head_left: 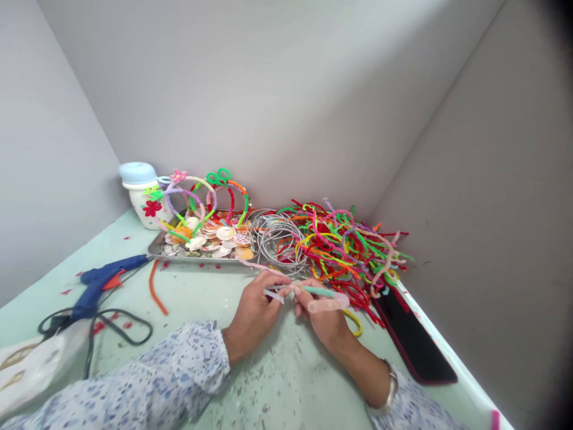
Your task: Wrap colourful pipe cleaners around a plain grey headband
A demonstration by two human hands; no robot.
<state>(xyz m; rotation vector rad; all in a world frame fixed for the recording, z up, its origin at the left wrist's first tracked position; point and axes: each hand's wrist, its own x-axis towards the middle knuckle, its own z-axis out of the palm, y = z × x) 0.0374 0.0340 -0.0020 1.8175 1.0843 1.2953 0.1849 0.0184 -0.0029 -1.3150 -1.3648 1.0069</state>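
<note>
Above the table's middle, both hands are closed on a headband, thin and curved. Its right part is covered in pale green and pale pink fuzz, while its left end is a bare greyish strip. My left hand pinches the band near that bare end. The fingers of my right hand press together on the band beside my left fingertips, at a pale pink spot. A pale pink pipe cleaner runs out leftward behind my left fingers. Exactly how it meets the band is hidden by the fingers.
Behind my hands lie a metal tray of seashells, finished fuzzy headbands, a wire coil and a heap of pipe cleaners. A blue glue gun with cord lies left, near a white bottle. A black phone lies right.
</note>
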